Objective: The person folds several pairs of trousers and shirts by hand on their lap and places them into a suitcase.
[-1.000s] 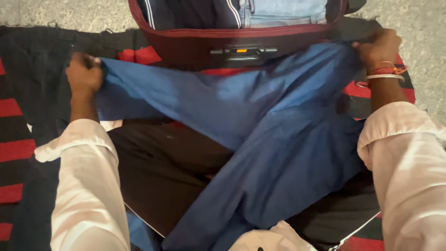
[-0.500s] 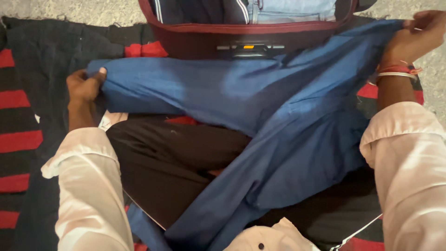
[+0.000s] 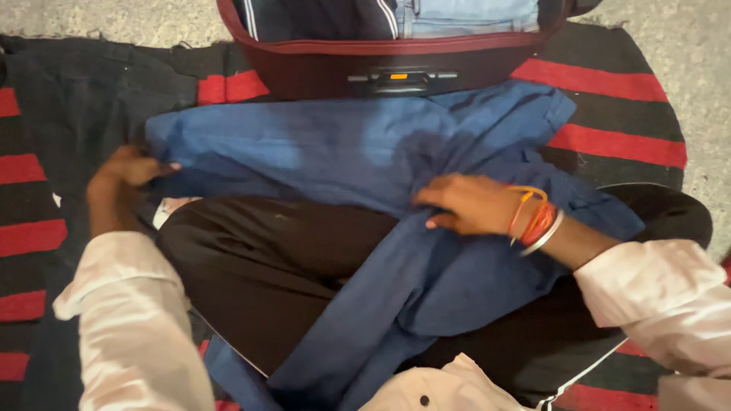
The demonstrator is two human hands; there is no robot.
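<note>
Left hand: pinches the blue garment's left edge, it seems.
Right hand: released, flat on it.
Suitcase: just beyond.

Maroon suitcase open at top, folded clothes inside; red-black striped blanket over grey floor.

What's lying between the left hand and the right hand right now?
In the head view, only the blue garment spans that stretch: the left hand grips its left end, and the right hand rests flat on its middle. Below it lies a dark trouser leg.
</note>
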